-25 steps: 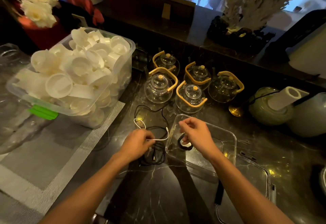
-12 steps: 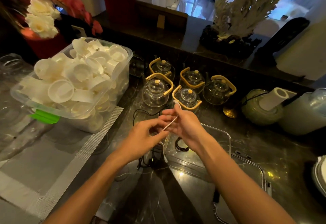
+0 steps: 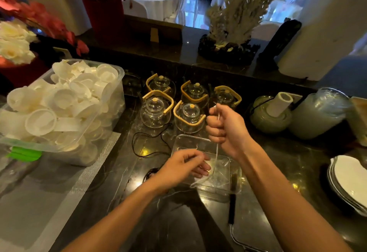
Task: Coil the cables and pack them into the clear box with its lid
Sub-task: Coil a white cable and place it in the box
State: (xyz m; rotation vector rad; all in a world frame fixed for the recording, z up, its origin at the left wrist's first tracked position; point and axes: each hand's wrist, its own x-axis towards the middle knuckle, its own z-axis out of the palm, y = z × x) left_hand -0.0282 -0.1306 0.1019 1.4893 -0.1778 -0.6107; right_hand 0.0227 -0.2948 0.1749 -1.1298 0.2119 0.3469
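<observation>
A: Nearest you, low and right of centre, what lies on the counter?

B: The lid (image 3: 256,232), flat, with a black clip on its near-left edge. Just beyond it sits the clear box (image 3: 200,142), mid-frame.

A: And your hands?

B: Your left hand (image 3: 182,167) hovers over the box's left side, fingers loosely curled round the low end of the white cable (image 3: 216,150). Your right hand (image 3: 225,127), above and beyond, is fisted on the cable's upper part.

A: Which way does the cable run?

B: Nearly upright: from the fist straight down into the box, then bending towards the lower left, under your left hand.

A: Further back?

B: A black cable (image 3: 151,144) loops left of the box; glass teapots (image 3: 155,111) stand behind.
</observation>
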